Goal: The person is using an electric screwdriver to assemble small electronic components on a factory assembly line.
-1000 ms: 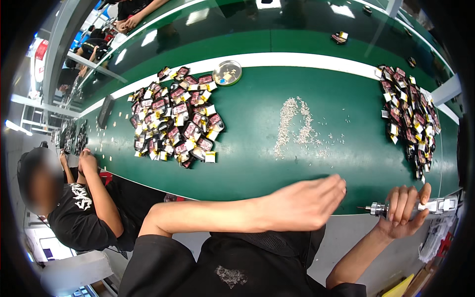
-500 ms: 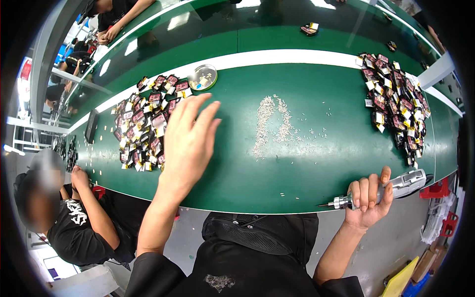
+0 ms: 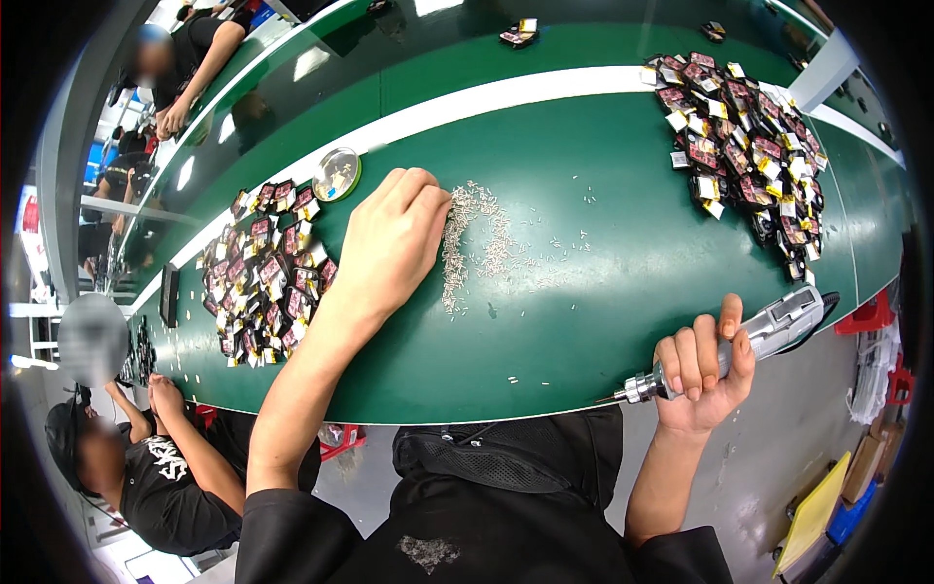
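Observation:
My left hand (image 3: 391,245) reaches over the green tabletop, its fingers curled together at the left edge of a spread of tiny silvery screws (image 3: 501,243). Whatever lies between those fingertips is hidden. In my right hand (image 3: 702,375) is a grey electric screwdriver (image 3: 773,331), gripped by its body at the table's front edge, its bit pointing left. To the left of my left forearm lies a heap of small black parts (image 3: 261,277) with reddish faces and white and yellow tabs.
A second heap of similar black parts (image 3: 744,146) lies at the far right. A round dish (image 3: 356,185) with small pieces stands behind the left heap. At the left, a person (image 3: 161,477) sits at the same table (image 3: 574,341). A black block (image 3: 169,295) stands near them.
My left hand has moved from beside the left heap to the screws, and its spread fingers have closed together. My right hand still holds the electric screwdriver. The view has shifted.

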The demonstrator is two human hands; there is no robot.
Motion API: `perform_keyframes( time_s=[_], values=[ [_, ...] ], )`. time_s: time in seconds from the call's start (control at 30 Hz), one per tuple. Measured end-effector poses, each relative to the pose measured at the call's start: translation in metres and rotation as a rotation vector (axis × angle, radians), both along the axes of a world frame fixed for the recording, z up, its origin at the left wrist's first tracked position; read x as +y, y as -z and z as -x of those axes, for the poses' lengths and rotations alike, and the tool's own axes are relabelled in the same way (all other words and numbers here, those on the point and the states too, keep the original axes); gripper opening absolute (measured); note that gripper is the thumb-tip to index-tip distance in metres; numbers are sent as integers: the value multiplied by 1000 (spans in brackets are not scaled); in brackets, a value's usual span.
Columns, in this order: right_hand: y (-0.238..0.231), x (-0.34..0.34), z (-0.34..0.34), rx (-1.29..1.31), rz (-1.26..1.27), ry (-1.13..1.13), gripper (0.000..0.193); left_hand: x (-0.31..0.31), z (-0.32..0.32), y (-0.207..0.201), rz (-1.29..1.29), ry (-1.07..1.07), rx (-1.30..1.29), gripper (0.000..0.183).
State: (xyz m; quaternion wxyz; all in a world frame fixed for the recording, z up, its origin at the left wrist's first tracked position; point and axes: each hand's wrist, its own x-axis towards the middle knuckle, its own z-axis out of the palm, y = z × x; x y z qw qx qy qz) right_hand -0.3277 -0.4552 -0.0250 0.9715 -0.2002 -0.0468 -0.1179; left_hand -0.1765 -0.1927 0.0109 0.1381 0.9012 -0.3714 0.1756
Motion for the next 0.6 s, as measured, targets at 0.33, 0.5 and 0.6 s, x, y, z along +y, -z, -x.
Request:
perform_keyframes(
  time_s=[0.33,0.5,0.6],
  values=[
    [-4,-1,1,-22,-11,-50,12,3,14,-3,229,-34,32,10],
    [-4,0,2,-7,-3,-15,12,-3,51,-8,379,-49,299,6],
    [-5,3,0,22,10,35,14,-9,82,5,620,-35,715,6]
  ],
)
